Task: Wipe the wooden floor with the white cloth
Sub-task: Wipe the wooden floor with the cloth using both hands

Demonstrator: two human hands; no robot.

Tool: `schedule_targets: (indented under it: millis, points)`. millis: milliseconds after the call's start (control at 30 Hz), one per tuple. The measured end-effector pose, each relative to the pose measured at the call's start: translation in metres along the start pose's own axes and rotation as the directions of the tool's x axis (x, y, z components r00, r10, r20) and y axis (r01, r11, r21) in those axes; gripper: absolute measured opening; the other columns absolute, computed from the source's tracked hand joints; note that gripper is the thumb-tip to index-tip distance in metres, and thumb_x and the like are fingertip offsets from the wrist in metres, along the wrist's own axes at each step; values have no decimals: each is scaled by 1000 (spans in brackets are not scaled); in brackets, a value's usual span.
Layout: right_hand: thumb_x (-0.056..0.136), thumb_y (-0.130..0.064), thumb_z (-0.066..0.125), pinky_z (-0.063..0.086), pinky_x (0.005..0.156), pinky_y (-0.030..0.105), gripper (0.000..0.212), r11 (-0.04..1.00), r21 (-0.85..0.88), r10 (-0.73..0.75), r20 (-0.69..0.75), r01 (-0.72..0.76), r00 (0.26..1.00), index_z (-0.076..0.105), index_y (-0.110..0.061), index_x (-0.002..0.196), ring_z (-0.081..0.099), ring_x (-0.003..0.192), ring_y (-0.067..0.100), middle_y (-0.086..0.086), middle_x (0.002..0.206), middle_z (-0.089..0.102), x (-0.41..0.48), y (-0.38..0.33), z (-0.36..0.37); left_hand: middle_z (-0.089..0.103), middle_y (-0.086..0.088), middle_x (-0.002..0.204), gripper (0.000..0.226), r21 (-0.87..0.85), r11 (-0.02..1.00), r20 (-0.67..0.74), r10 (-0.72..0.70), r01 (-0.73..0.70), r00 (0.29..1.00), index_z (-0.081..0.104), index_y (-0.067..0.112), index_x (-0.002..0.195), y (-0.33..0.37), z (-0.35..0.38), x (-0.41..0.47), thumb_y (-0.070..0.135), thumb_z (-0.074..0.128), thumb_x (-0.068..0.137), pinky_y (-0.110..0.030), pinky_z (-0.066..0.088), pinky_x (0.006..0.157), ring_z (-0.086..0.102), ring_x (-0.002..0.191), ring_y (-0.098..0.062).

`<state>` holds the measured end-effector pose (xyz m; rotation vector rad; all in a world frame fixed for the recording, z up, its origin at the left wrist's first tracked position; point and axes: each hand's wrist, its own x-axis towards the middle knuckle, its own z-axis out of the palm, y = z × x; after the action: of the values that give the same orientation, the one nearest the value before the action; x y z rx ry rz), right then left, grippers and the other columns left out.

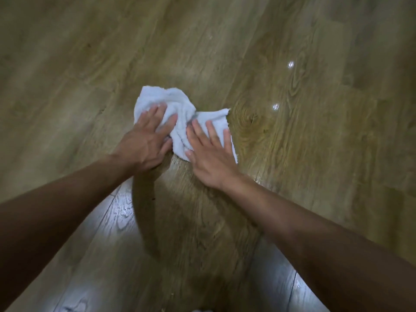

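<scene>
Down on the wooden floor (292, 143), near frame center, your white cloth (180, 111) lies bunched and wrinkled, a soft terry-looking rag with frayed edges and an irregular, roughly bow-like shape. Your left hand (148, 140) presses flat on the cloth's left lobe, fingers (155, 113) straight and spread wide, gripping nothing. Your right hand (209, 156) presses flat on the right lobe, fingers (211, 131) also straight and fanned, palm down, nothing pinched. Both hands sit close together, thumbs near the cloth's narrow creased middle. Both forearms are bare and reach in from the bottom corners. Floor is glossy laminate-style planks, olive-brown with visible grain swirls and a knot pattern just right of the cloth. Two small bright glints show on the planks to the right; bluish-white glare shows at bottom left and bottom right.
</scene>
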<state>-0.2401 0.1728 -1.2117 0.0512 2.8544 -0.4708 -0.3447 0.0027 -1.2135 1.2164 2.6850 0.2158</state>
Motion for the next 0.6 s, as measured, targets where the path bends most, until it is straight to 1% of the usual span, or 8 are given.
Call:
schedule_targets:
  millis: [167, 267, 300, 367, 400, 433, 500, 600]
  points:
    - [102, -38, 18, -21, 111, 54, 57, 1000, 10, -1, 91, 0, 996, -8, -26, 151, -23, 144, 20, -12, 158, -17, 11, 4, -7, 11, -28, 156, 72, 160, 987, 78, 12, -25, 997, 17, 6, 151, 2, -9, 7, 45, 14, 91, -47, 6, 120, 6, 146, -41]
    - [102, -39, 19, -19, 111, 54, 57, 1000, 28, -8, 129, 4, 992, -10, -27, 150, -23, 144, 20, -12, 157, -19, 13, 5, -13, 28, -39, 145, 59, 126, 989, 226, 42, -72, 973, 42, -3, 140, 15, -29, 13, 30, 18, 97, -63, 18, 113, 22, 133, -61]
    - [102, -38, 19, -18, 112, 54, 58, 1000, 22, -11, 149, 8, 989, -11, -27, 150, -23, 144, 19, -12, 157, -20, 13, 6, -17, 28, -41, 144, 54, 110, 991, 301, 35, -71, 953, 44, -3, 138, 22, -36, 15, 23, 17, 99, -67, 19, 110, 24, 129, -66]
    - [102, -34, 22, -16, 114, 52, 59, 1000, 11, -12, 212, 10, 977, -13, -28, 150, -22, 144, 19, -13, 157, -22, 12, 8, -28, 10, -35, 153, 50, 251, 966, 387, -162, 65, 907, 28, 7, 148, 32, -45, 20, 25, 16, 104, -63, 14, 113, 14, 135, -61]
    - [102, -31, 25, -14, 114, 51, 61, 1000, 8, -3, 234, 2, 972, -13, -29, 150, -21, 144, 18, -13, 156, -22, 9, 10, -33, 7, -28, 156, 51, 327, 940, 411, -235, 99, 881, 20, 12, 151, 37, -50, 22, 31, 21, 104, -59, 17, 114, 13, 139, -54]
    - [101, -29, 27, -13, 115, 51, 63, 1000, 0, 11, 249, -11, 968, -13, -29, 150, -19, 145, 18, -13, 156, -22, 7, 11, -36, 7, -22, 158, 55, 327, 935, 437, -280, 139, 855, 16, 16, 152, 41, -59, 24, 35, 28, 102, -56, 22, 114, 15, 141, -47]
    - [101, -28, 32, -10, 116, 51, 66, 999, -5, 33, 275, -33, 961, -12, -29, 150, -18, 145, 19, -13, 157, -22, 5, 11, -40, 9, -16, 159, 62, 357, 930, 503, -274, 92, 820, 12, 21, 153, 39, -66, 29, 40, 36, 99, -53, 27, 113, 20, 142, -40]
    - [102, -37, 25, -10, 115, 53, 60, 998, 21, 54, 243, -61, 969, -9, -29, 151, -18, 145, 20, -13, 157, -19, 6, 8, -35, 5, -20, 159, 63, 448, 893, 545, -243, -33, 803, 7, 11, 153, 33, -64, 36, 42, 27, 102, -51, 24, 113, 13, 143, -45]
